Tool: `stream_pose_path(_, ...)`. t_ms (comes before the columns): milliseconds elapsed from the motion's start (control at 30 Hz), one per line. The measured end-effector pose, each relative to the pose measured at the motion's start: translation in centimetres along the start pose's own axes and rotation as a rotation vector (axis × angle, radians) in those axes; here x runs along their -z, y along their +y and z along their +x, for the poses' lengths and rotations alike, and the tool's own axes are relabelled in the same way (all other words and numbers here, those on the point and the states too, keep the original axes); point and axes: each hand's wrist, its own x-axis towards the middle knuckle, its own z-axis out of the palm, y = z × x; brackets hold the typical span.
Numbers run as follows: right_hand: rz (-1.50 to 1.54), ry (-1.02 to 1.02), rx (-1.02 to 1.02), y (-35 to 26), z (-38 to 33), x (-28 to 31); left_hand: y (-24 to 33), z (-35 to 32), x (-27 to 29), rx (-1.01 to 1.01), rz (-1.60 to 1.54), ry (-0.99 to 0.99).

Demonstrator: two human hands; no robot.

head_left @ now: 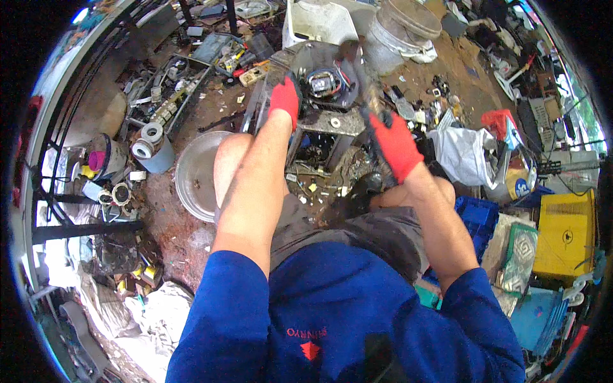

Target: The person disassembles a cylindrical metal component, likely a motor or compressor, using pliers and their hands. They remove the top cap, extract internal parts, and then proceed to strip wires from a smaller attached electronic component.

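Observation:
My left hand [284, 103], in a red glove with dark fingers, is closed at the left edge of a dark, bowl-like housing [350, 94]. Inside the housing sits a silvery part with wires [324, 83], perhaps a motor or coil. The housing rests on a worn stand [325, 121] between my knees, with a pale ring [335, 122] on its near edge. To the right, my right hand [397, 145], gloved alike, has curled fingers beside a blurred brownish thing [373, 99]; what it grips cannot be made out.
A clear round basin [185, 182] lies by my left knee. Beyond the stand are a white bin [319, 25] and a grey bucket [408, 25]. A tray of tools [233, 54], a white sack [463, 153], a yellow case [565, 236] and a blue crate [476, 223] surround me. Scrap litters the floor.

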Motion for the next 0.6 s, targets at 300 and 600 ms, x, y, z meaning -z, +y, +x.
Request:
stream_pose_path(300, 0.767, 0.308, 0.366, -4.5, -6.4, 10.5, 4.0, -0.6, 2.0, 0.250, -0.198, 0.028)
stream_pose_path(600, -0.067, -0.035, -0.112, 4.4, -1.4, -1.6, 5.5, -1.9, 4.4, 0.218, 0.064, -0.005)
